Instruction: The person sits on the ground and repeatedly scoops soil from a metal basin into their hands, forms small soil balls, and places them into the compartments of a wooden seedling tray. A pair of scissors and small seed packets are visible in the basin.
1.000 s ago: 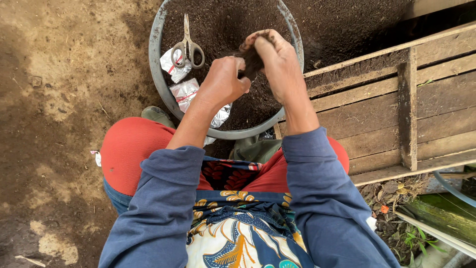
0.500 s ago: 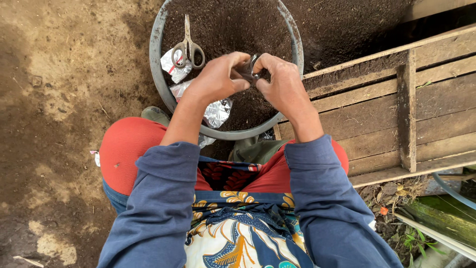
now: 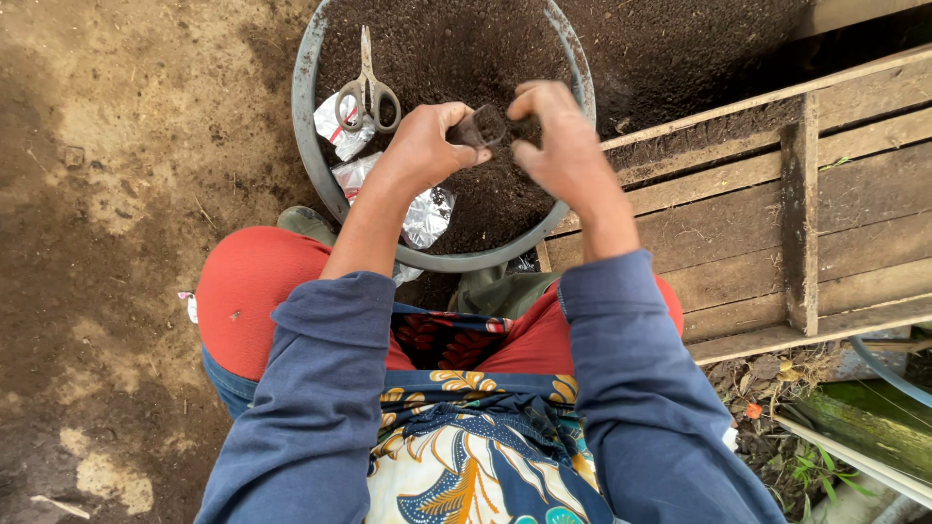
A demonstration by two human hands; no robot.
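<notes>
The small black bag [image 3: 480, 126] sits pinched in the left hand [image 3: 424, 146], fingers clamped on its near side, mouth turned toward the right hand [image 3: 561, 141]. That hand hovers just beside it, fingers loosely apart. Below lies the soil basin [image 3: 309, 146]; farther off, the scissors [image 3: 367, 87].

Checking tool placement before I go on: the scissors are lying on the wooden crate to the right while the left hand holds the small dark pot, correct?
Not quite. The head view shows the scissors lying on the soil in the round basin, not on a crate. The left hand does hold the small dark pot.
</notes>
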